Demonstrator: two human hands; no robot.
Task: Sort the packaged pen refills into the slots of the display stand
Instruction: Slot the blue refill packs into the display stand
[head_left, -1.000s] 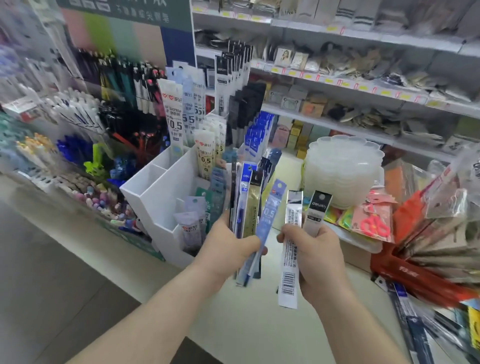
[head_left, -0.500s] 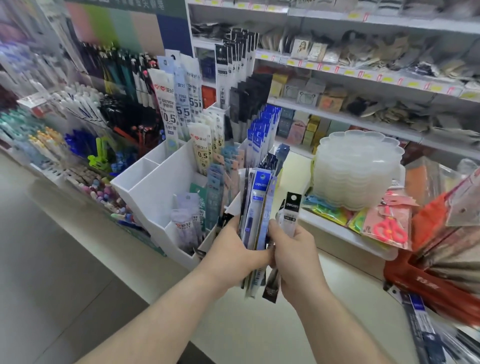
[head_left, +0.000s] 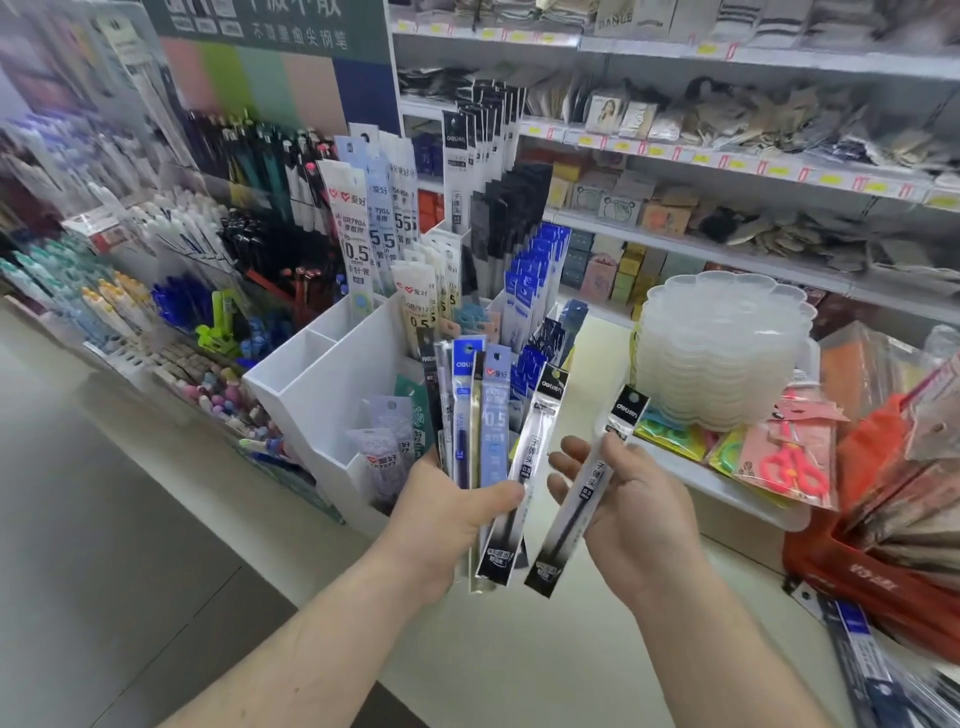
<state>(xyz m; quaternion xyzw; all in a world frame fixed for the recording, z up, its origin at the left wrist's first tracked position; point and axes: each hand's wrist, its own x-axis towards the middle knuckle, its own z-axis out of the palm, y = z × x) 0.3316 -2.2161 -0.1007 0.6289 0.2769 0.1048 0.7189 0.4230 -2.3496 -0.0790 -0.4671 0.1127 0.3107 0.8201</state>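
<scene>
Left hand grips a fanned bunch of refills before the stand. Right hand pinches one pack mid-length, other fingers loose. Packs look light, slick, bendy; best held near the middle.

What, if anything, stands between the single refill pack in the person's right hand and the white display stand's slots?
The left hand and its fanned bundle of refill packs sit between the single pack, held in the right hand, and the display stand.
</scene>
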